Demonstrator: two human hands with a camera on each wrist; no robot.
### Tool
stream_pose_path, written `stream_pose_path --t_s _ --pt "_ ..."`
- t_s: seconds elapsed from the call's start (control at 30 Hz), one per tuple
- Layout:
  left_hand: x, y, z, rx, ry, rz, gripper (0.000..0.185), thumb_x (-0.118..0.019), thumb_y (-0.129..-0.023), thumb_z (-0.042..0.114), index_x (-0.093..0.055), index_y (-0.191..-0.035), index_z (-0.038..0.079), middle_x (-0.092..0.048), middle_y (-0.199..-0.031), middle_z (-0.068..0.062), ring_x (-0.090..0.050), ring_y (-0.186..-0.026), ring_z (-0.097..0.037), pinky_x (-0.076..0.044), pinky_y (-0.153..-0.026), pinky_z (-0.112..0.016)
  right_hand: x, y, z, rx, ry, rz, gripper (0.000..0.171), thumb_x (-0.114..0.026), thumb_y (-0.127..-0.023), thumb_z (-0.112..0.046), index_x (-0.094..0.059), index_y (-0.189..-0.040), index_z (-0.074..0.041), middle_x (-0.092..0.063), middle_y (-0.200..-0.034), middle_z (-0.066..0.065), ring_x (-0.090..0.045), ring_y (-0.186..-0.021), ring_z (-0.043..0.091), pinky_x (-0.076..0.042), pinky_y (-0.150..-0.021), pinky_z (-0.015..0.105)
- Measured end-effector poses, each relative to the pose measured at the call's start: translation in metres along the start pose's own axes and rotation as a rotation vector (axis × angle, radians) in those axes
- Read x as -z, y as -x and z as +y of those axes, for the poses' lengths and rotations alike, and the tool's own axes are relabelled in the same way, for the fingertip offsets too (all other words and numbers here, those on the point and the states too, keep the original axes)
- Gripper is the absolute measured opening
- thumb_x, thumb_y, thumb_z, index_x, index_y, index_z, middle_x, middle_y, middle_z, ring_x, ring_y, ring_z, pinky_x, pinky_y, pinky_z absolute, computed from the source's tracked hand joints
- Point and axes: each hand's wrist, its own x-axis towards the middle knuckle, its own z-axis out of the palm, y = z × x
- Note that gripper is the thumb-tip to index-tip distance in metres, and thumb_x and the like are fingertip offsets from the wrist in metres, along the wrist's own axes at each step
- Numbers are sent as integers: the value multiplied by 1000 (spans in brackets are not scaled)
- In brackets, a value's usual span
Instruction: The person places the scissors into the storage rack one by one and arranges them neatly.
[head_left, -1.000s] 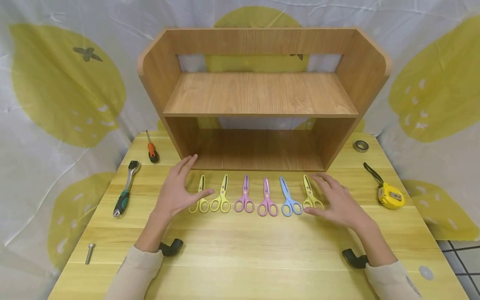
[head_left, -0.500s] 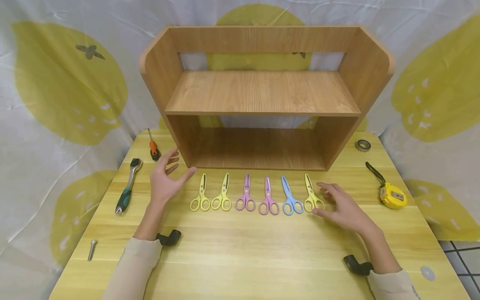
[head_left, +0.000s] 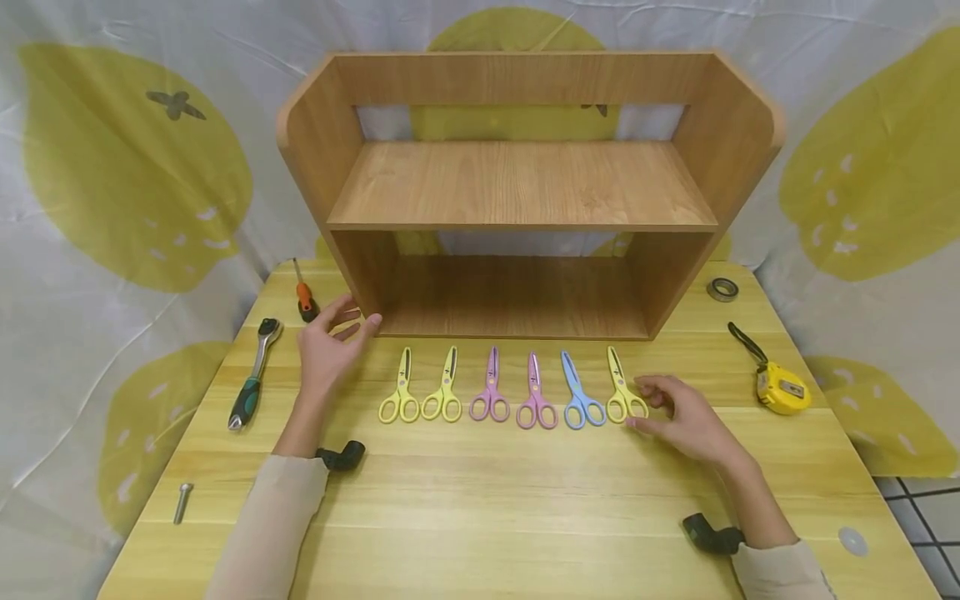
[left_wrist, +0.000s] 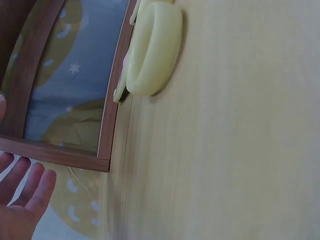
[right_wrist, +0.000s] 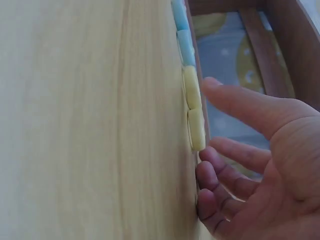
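Several small scissors lie in a row on the wooden table, in front of the shelf: two yellow pairs, a purple pair, a pink pair, a blue pair and a last yellow pair. My right hand rests on the table beside that last pair's handles, fingers loosely bent, holding nothing. My left hand hovers with straight fingers by the shelf's lower left corner, gripping nothing. The left wrist view shows a yellow handle loop.
A two-level wooden shelf stands at the back. A ratchet wrench, an orange screwdriver and a bolt lie at the left. A yellow tape measure and a tape roll lie at the right. Black clamps sit near the front edge.
My left hand has left the leftmost yellow scissors and moved up-left to the shelf's corner. My right hand has slid slightly right off the rightmost scissors and bent its fingers.
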Motion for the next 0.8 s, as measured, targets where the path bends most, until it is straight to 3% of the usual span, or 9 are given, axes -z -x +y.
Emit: stream_pose_path --t_s 0.13,0.23,0.43,0.63,0.8 --pt "-3 -6 -6 18 -47 26 48 -78 -94 22 -65 -135 1 -70 -127 -21 -71 -113 -29 -63 -89 -18 -1 1 2 -4 21 7 59 -88 -84 -29 -65 -131 -3 -69 -119 11 -60 -103 23 -53 -84 24" --pt "-5 -9 -8 31 -51 53 40 -74 -97 20 -68 -131 2 -73 -123 -19 -72 -104 -15 -58 -81 -6 -3 0 2 -9 40 16 52 -88 -84 -25 -68 -127 -3 -69 -116 10 -60 -101 22 -54 -83 23" --pt "-7 -12 -16 37 49 80 30 -69 -99 10 -69 -126 -5 -72 -117 -26 -74 -96 -17 -64 -78 -15 -3 -3 0 -25 72 21 42 -87 -84 -19 -72 -120 -2 -70 -108 10 -60 -96 21 -54 -78 23" --pt "-9 -22 -39 35 15 119 28 -69 -101 21 -72 -122 3 -75 -113 -20 -75 -95 -14 -61 -76 -8 1 -6 -7 -45 57 25 39 -86 -84 -15 -70 -116 2 -68 -100 11 -61 -91 21 -52 -69 20" --pt "-9 -25 -44 35 8 122 31 -68 -101 29 -72 -122 6 -75 -110 -15 -75 -96 -15 -63 -76 -12 4 -7 -8 -92 40 9 37 -82 -87 -17 -68 -117 0 -69 -96 9 -62 -85 19 -53 -65 19"
